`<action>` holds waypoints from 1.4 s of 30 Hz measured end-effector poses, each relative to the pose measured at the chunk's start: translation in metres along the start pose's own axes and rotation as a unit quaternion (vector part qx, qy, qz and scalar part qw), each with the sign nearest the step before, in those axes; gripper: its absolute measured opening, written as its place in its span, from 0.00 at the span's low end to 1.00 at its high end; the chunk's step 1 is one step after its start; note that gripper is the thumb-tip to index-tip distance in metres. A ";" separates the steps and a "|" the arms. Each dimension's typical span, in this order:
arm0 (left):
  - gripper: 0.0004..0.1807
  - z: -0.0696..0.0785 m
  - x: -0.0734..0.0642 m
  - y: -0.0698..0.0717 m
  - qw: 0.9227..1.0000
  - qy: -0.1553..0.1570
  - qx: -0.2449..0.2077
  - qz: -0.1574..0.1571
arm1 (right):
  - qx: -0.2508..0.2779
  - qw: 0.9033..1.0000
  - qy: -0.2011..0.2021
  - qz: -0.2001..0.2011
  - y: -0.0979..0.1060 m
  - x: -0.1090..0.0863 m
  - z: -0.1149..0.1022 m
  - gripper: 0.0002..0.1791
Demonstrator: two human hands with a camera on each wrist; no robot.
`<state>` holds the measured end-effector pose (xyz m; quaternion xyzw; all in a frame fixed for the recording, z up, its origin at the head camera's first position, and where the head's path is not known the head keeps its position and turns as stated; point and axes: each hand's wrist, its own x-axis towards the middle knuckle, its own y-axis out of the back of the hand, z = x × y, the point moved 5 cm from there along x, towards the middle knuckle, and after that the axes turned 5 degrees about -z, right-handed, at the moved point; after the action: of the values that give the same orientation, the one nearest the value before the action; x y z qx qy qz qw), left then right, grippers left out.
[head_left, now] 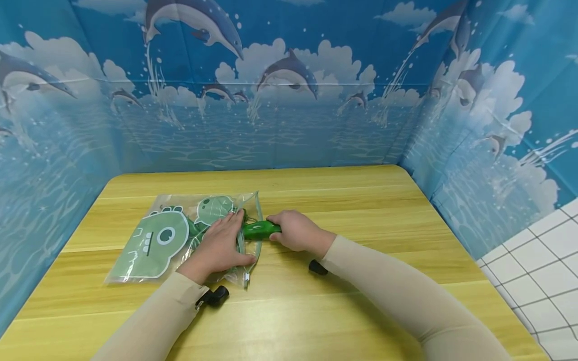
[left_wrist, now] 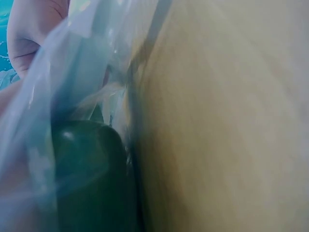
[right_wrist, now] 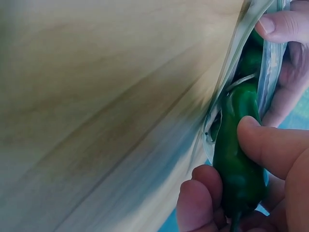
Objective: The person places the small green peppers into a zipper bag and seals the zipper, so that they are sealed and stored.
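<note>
A glossy green pepper [head_left: 261,230] lies at the mouth of a clear zip bag [head_left: 169,271] printed with green cartoon figures. My right hand [head_left: 295,230] grips its outer end. In the right wrist view, thumb and fingers pinch the pepper [right_wrist: 239,164] around its stem end; its other end enters the mouth. My left hand [head_left: 219,245] lies over the bag near that mouth. Its thumb is hooked at the zip strip [right_wrist: 270,72], with the fingers on the outer side. More green peppers [right_wrist: 251,58] show inside. A blurred green shape [left_wrist: 91,174] sits behind film in the left wrist view.
The bag lies on a yellow wood-grain table [head_left: 352,195]. Black wrist cameras [head_left: 217,296] hang under both sleeves. A dolphin-print curtain [head_left: 280,135] surrounds the back and sides. White tiles [head_left: 542,265] show beyond the right edge.
</note>
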<state>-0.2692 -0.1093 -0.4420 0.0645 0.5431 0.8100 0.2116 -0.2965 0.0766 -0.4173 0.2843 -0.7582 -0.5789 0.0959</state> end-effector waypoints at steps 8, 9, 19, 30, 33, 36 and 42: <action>0.71 -0.002 0.000 0.000 1.000 0.003 0.002 0.001 | -0.001 1.000 0.004 -0.003 0.000 0.002 -0.002 0.31; 0.71 -0.002 0.000 0.000 1.000 0.004 0.003 0.001 | 0.000 1.000 0.006 -0.004 0.000 0.002 -0.002 0.31; 0.71 -0.003 -0.002 0.001 1.000 0.008 -0.005 -0.005 | 0.005 1.000 0.014 -0.004 -0.002 0.006 -0.002 0.31; 0.70 -0.001 -0.001 -0.001 1.000 -0.007 -0.006 0.000 | 0.012 0.999 0.028 -0.014 -0.007 0.012 -0.012 0.33; 0.70 0.001 0.001 -0.002 1.000 -0.014 -0.004 -0.002 | 0.009 0.999 0.029 -0.026 -0.010 0.014 -0.015 0.34; 0.70 0.003 0.001 -0.002 1.000 -0.015 -0.008 -0.002 | 0.005 0.999 0.025 -0.037 -0.010 0.015 -0.016 0.33; 0.70 0.003 0.000 -0.001 1.000 -0.010 -0.013 -0.003 | 0.021 0.997 0.023 -0.073 -0.011 0.013 -0.012 0.34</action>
<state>-0.2679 -0.1071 -0.4415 0.0687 0.5306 0.8156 0.2204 -0.2974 0.0578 -0.4262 0.3541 -0.7451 -0.5616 0.0641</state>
